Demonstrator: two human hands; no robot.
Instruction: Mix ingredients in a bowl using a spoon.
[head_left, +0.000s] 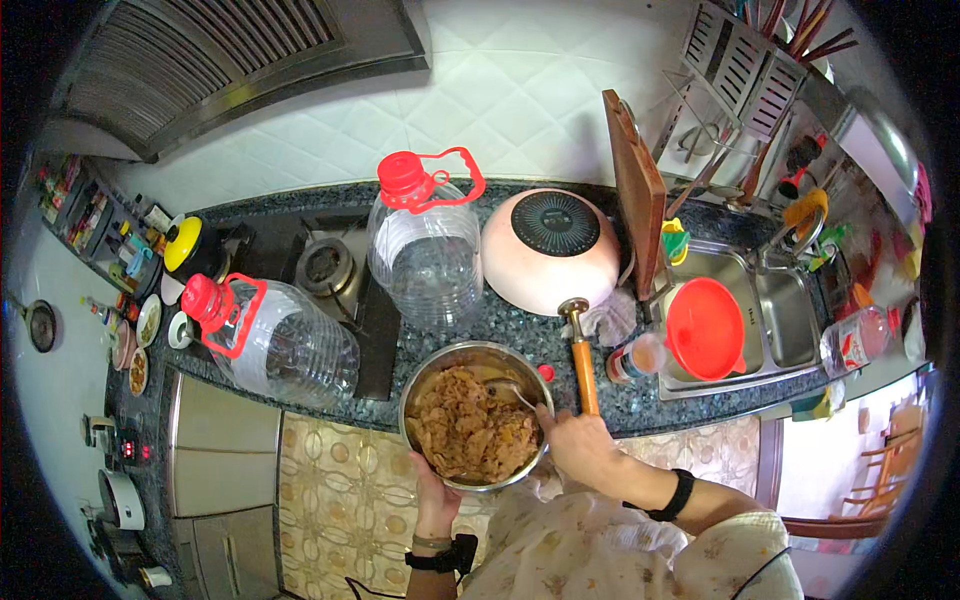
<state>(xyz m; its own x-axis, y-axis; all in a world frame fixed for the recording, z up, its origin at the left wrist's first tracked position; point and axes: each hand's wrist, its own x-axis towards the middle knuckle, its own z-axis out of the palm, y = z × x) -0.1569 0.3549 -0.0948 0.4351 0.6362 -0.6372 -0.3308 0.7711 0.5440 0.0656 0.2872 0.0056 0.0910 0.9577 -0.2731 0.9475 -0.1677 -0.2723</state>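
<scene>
A stainless steel bowl (477, 346) is at the counter's front edge, partly over the floor. It holds a chunky brown food mixture (469, 427) that looks like marinated meat, with some liquid along the far side. My left hand (437, 491) supports the bowl at its near-left side; the fingers are mostly hidden beneath it. In my right hand (581, 444) is the handle of a metal utensil (516, 388), likely a spoon, whose head dips into the mixture near the right wall. A small red cap (546, 373) lies just beyond the bowl's right rim.
Two large clear plastic jugs (427, 262) with red handles stand left and behind, one before the gas burner (326, 267). An overturned pink pan (551, 251) points its wooden handle (584, 379) toward my right hand. Rightward are a jar (636, 358), red basin (705, 330) and sink (787, 315).
</scene>
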